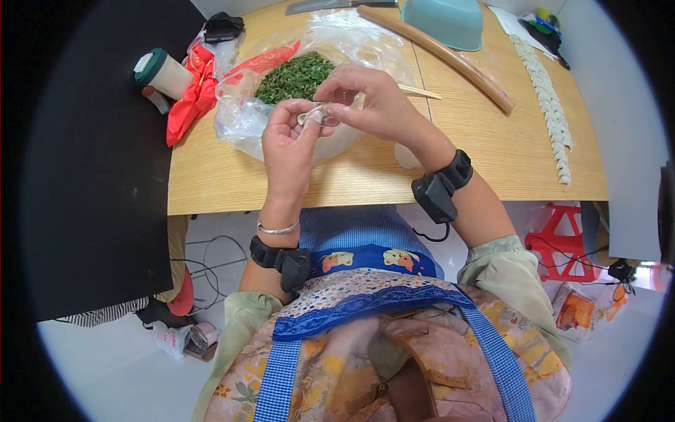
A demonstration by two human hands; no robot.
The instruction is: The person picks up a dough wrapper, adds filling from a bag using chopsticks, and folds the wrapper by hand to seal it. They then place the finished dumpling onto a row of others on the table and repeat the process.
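A small whitish dumpling (309, 116) is pinched between both hands in front of the chopped greens. My left hand (292, 133) cradles it from the left, thumb and fingers closed on it. From the right, my right hand (365, 102) presses the dough edge between bent fingertips; part of the dumpling is hidden by the fingers. Just behind the hands, chopped green filling (295, 76) lies in a clear plastic bag (242, 119). Chopsticks (422, 92) stick out past my right hand. Below the right wrist lies a pale round dough wrapper (406, 156).
A rolling pin (450, 60) lies diagonally at the back right, near a teal bowl (446, 21). Overlapping pale dough pieces (545, 98) run along the right side. A knife (337, 4) is at the back edge. A green-lidded cup (163, 74) and red bag (197, 98) stand left.
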